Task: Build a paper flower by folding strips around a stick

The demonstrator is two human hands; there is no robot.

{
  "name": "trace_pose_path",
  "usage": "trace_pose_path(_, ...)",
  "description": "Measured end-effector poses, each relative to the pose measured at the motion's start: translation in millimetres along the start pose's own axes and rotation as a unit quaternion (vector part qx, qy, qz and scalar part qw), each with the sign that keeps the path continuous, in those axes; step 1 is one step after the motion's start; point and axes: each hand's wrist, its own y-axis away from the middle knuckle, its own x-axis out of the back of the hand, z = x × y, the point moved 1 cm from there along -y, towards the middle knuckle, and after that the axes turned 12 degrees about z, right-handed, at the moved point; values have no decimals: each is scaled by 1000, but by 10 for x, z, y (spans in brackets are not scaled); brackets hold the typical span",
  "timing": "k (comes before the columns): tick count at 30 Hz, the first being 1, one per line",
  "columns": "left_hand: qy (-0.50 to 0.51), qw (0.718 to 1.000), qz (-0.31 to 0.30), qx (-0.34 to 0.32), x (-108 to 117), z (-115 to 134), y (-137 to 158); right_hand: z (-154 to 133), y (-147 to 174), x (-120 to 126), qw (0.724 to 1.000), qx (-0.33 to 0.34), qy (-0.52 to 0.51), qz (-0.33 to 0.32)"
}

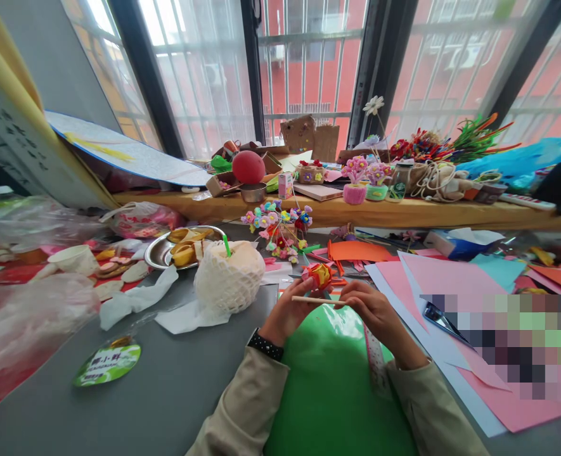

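My left hand (pixel 281 316) is closed around a small orange, yellow and red flower (pixel 320 276), apparently made of paper. A pale thin stick (pixel 317 301) crosses level in front of the flower. The fingers of my right hand (pixel 374 311) pinch the stick's right end, while its left end lies against my left hand. Under both hands spreads a shiny green sheet (pixel 337 392), with a clear ruler (pixel 374 351) by my right wrist. Beyond the flower lie orange paper strips (pixel 340 269).
A netted coconut (pixel 230 278) with a green straw stands left of my hands, beside a metal plate (pixel 159 253) of banana peels. Coloured paper (pixel 451 285) and a phone (pixel 444 320) are at the right. Behind, fuzzy flowers (pixel 280 225) stand before a crowded sill (pixel 280 212).
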Motion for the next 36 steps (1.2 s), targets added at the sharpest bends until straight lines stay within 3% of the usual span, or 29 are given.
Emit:
trace_pose_path(9,-3,1000,4,11,37,-34,-41,-48,-5,-29,997,41,32,57)
trace_pose_path(13,-14,1000,8,-9,66,-63,-108,-44,15,-67,998,4,9,66)
trace_pose_path(17,-36,999,12,18,96,-83,-151,-38,21,-73,996,-37,2,86)
trace_pose_path(25,-59,997,-21,37,118,-107,-167,-45,4,-56,998,-42,-10,45)
trace_pose_path(36,-86,994,24,63,98,-89,-145,-20,-9,-71,996,-80,-25,6)
